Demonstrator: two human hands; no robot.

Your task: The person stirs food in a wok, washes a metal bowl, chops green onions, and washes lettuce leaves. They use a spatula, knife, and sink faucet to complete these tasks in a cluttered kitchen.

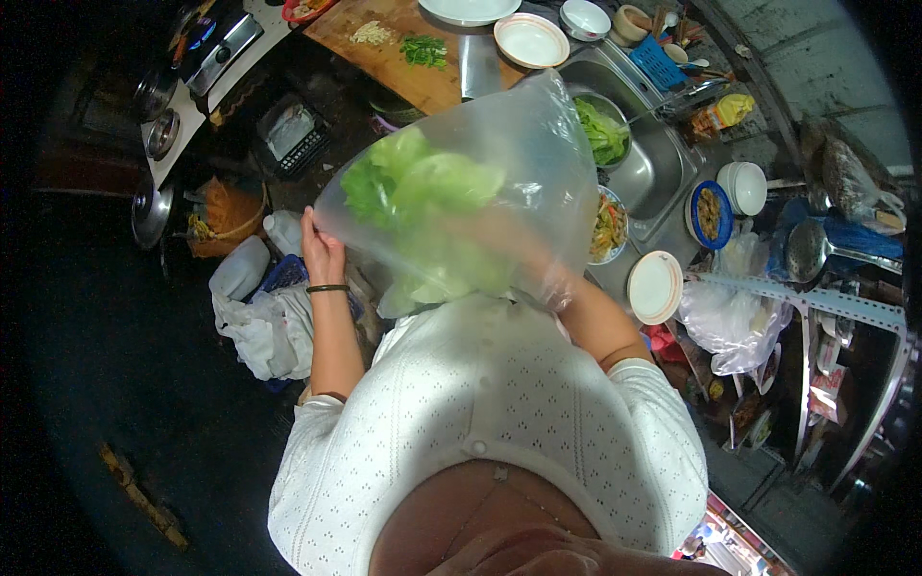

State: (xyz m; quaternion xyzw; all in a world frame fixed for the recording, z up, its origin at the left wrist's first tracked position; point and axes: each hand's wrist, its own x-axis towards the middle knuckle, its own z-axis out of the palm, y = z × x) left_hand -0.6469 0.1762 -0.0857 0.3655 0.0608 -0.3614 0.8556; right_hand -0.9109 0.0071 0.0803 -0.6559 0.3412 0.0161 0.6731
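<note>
A clear plastic bag point(533, 144) with green lettuce leaves point(410, 180) inside is spread in front of my chest. My left hand point(323, 245) grips the bag's lower left edge, with a dark bracelet on the wrist. My right hand point(482, 223) reaches inside the bag and shows only as a blur through the plastic, beside the leaves; its fingers are hidden. Beyond the bag, more lettuce point(602, 133) fills a metal bowl at the sink point(652, 173). A cleaver point(479, 65) lies on the wooden cutting board point(353, 43) near chopped greens point(423, 51) and minced garlic point(372, 32).
A bowl of sliced vegetables point(609, 225) stands by the sink's near edge, and an empty white bowl point(655, 287) is nearby. At right are a blue-rimmed dish of food point(711, 214) and a metal rack point(821, 299). A lit gas stove point(220, 50) stands at upper left.
</note>
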